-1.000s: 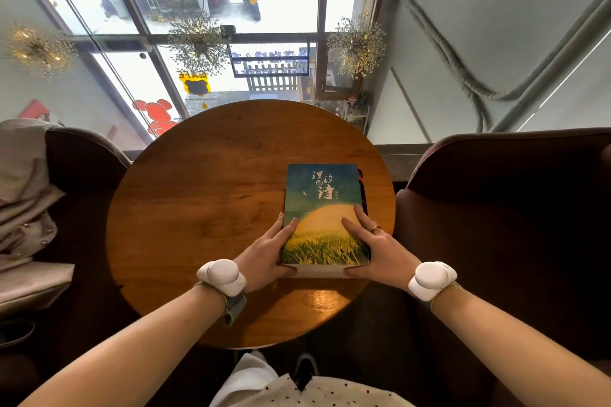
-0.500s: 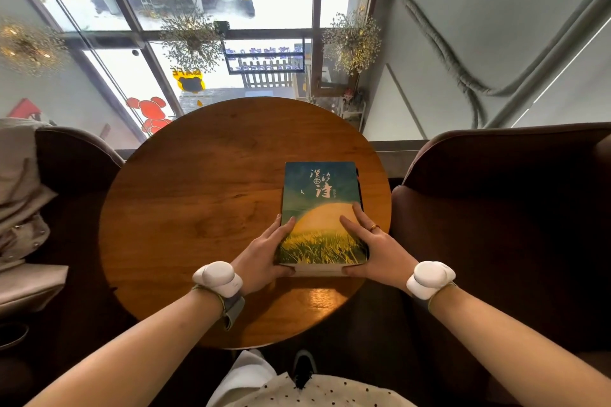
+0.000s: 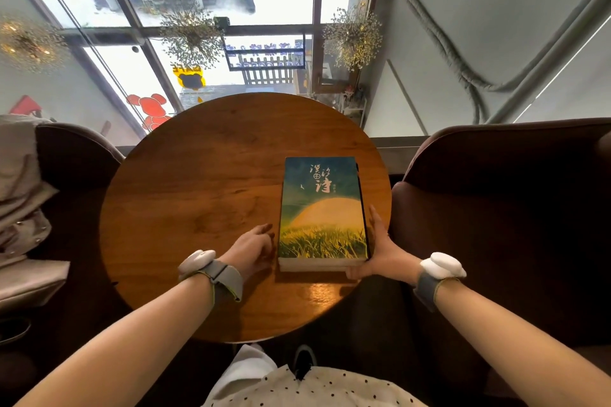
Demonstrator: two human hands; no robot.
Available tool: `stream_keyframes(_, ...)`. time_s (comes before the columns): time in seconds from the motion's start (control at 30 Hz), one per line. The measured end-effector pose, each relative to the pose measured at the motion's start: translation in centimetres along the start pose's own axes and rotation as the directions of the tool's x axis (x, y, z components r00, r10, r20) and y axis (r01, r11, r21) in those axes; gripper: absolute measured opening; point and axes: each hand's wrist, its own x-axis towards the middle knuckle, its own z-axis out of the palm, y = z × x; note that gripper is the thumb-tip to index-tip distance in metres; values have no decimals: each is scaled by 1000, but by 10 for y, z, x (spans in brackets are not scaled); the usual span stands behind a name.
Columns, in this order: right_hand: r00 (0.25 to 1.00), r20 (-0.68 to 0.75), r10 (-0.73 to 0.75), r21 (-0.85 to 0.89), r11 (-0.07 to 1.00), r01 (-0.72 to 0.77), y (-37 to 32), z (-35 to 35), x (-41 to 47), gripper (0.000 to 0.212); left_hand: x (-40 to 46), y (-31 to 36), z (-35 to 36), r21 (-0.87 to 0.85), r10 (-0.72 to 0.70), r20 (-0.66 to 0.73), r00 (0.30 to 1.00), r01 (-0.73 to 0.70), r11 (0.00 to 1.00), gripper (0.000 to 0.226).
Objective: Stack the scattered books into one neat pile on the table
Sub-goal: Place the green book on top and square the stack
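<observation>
Pile: the pile of books (image 3: 322, 211) lies flat on the round wooden desk (image 3: 198, 195), toward its right side, directly between the two hands.
Top book: a cover with a sun over grass (image 3: 322, 238) faces up; a darker edge of a book beneath shows along the right side, slightly out of line. How many books lie under the top one I cannot tell from this angle.
Left hand: the left hand (image 3: 251, 249) rests on the desk just beside the pile's left edge, its fingers (image 3: 264, 230) loosely curled and holding nothing; whether they touch the cover is unclear.
Right hand: the right hand (image 3: 380, 254) lies flat against the pile's right edge, its fingers (image 3: 375, 218) straight and close together along the side, the thumb tucked at the near corner; it presses rather than grips.
Handling: the books look stiff and flat, moderately heavy as a stack, with smooth covers that may slide over one another, so side pushes should shift single books easily.
Where to hold: probably best squeezed from both long edges with flat palms, then tapped at the near short edge to square it.
Stage: likely final straightening; no loose books show elsewhere on the desk.
</observation>
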Motion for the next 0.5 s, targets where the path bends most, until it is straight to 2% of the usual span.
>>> stream_keyframes(0.07, 988, 119, 100, 184, 975, -121, -1, -1, 0, 153, -2, 3, 11, -181, -104, -45, 994, 94, 979, 23)
stream_keyframes(0.13, 977, 159, 145, 417, 887, -199, -3, -1, 0, 146, -3, 7, 19, -195, -119, 6, 993, 118, 974, 37)
stream_keyframes(0.2, 975, 140, 175, 571, 790, -224, -8, -3, 4, 115, 1, 11, 24, -126, -113, 34, 993, 116, 985, 49)
stream_keyframes(0.27, 968, 107, 226, 579, 777, -245, -13, -4, 10, 97, 5, 14, 27, -34, -123, 37, 992, 124, 992, 59)
stream_keyframes(0.37, 960, 79, 267, 471, 839, -272, -19, -3, 18, 90, 11, 15, 27, 72, -116, 47, 992, 113, 991, 77)
stream_keyframes(0.5, 951, 81, 299, 438, 846, -304, -19, -6, 21, 82, 12, 13, 25, 163, -129, 45, 991, 120, 979, 93)
